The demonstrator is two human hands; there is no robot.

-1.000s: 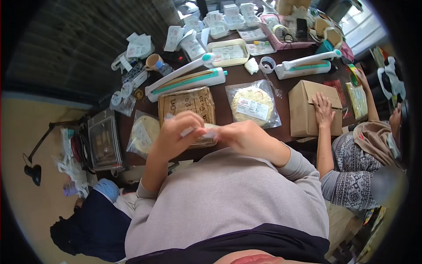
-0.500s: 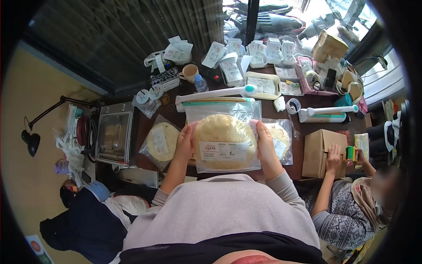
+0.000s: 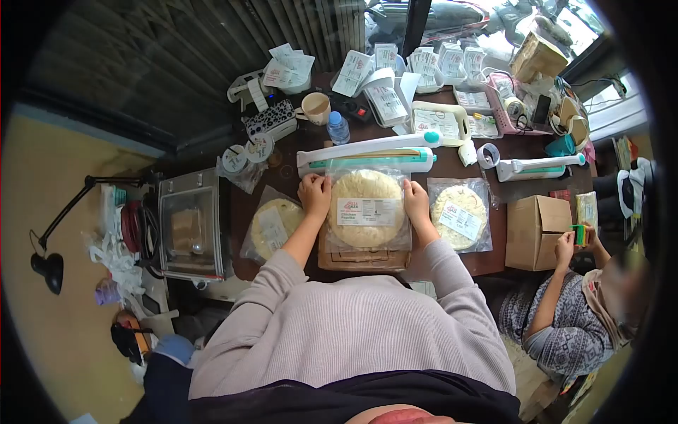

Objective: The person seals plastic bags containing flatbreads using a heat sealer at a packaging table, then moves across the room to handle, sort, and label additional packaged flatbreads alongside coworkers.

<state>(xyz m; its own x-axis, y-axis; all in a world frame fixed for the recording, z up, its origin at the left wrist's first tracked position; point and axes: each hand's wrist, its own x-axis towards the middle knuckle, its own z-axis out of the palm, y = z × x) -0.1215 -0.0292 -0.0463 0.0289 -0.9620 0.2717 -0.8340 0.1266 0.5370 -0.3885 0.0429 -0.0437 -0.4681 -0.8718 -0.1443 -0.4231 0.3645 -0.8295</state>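
A round pizza in a clear plastic bag (image 3: 369, 237) lies in front of me with a white printed label facing up. My left hand (image 3: 316, 192) grips the bag's left side, and my right hand (image 3: 417, 201) pinches the right side. Under the pizza is a flat brown cardboard box (image 3: 360, 261). The bag's far edge reaches the long white and teal heat sealer (image 3: 381, 162), though I cannot tell whether it lies between the jaws. One bagged pizza (image 3: 272, 230) rests left of my left arm, and another bagged pizza (image 3: 459, 218) lies to the right of my right hand.
A vacuum chamber machine (image 3: 189, 222) stands left. Behind the sealer are a bottle (image 3: 338, 128), a mug (image 3: 315, 108) and stacks of labels (image 3: 385, 102). A second sealer (image 3: 540, 168) and a carton (image 3: 538, 233) are right. Another person's hands (image 3: 567, 247) hold a yellow-green item.
The bagged pizza has moved away from my body and down onto the cardboard box, beside the sealer. The other person's hand has left the carton for the yellow-green item.
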